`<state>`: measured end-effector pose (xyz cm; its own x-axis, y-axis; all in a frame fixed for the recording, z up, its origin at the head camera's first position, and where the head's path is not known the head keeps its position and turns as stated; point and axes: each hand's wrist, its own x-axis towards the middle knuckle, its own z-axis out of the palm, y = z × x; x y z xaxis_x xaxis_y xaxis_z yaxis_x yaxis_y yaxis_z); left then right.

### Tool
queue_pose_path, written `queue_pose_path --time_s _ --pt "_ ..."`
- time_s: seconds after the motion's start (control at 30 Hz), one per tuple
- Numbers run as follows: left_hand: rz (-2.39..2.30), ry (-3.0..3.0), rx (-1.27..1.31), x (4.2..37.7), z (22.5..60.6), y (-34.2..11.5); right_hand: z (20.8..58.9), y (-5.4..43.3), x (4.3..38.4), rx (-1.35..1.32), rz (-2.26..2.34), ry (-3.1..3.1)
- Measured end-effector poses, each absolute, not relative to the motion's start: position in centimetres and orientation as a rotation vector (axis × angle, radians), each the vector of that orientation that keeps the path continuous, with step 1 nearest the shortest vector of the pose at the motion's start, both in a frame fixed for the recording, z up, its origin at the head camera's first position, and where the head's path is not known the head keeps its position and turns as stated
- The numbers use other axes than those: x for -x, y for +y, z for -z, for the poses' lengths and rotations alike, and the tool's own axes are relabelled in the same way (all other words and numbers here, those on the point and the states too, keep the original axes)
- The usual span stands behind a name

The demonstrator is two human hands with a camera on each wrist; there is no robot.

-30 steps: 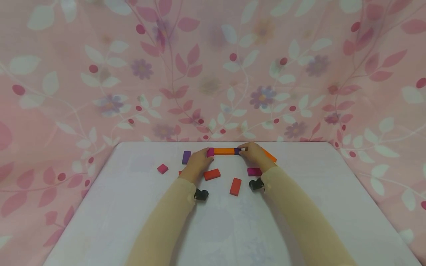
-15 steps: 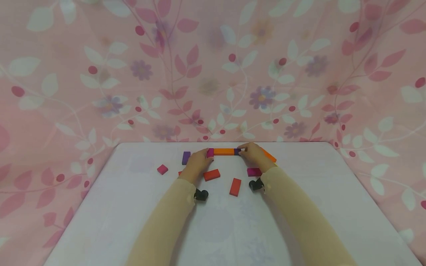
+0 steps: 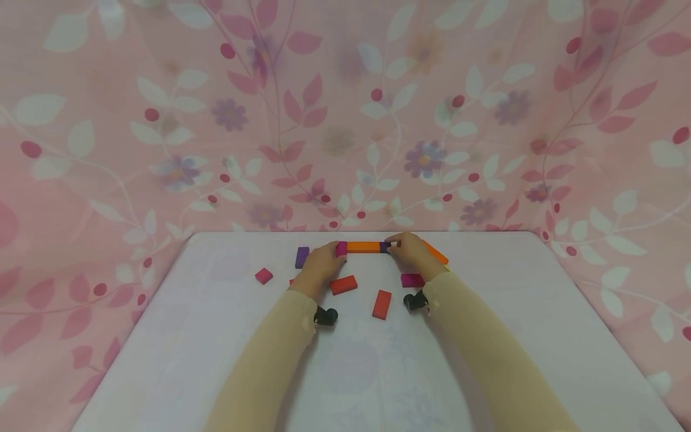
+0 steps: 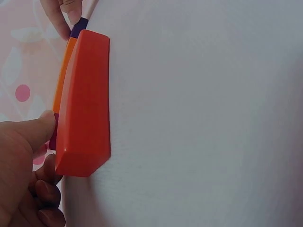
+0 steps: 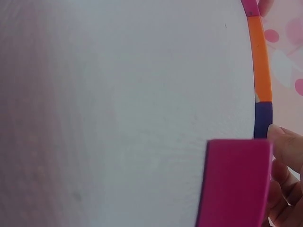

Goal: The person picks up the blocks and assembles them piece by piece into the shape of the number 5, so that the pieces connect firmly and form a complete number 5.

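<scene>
Pink block (image 3: 264,276) way out left, then a purple block (image 3: 302,258), then the left hand (image 3: 320,265) pinching a magenta block (image 3: 341,248). Orange block (image 3: 363,247) is next in line near the far edge of the table (image 3: 345,360), then a dark purple block (image 3: 384,246) pinched by the right hand (image 3: 412,252), pretty sure, though that grip's partly hidden.

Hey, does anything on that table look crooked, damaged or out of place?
One small thing: in the right wrist view, the orange block shows a pale spot at its corner beside the dark purple block, perhaps a chip; I can't be sure. Otherwise nothing stands out, and I see no spill.
</scene>
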<state>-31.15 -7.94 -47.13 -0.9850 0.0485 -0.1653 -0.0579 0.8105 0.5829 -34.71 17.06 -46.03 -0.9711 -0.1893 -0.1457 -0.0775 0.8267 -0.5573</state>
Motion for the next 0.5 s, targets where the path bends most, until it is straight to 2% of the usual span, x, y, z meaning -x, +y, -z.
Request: queue_pose_path --time_s 0.33,0.5 --pt "-0.898 2.862 -0.081 31.0 46.9 -8.3 45.8 17.2 34.3 0.212 0.929 2.819" --pt "-0.957 2.835 -0.044 30.7 46.4 -9.0 45.5 17.6 34.2 0.255 0.919 2.835"
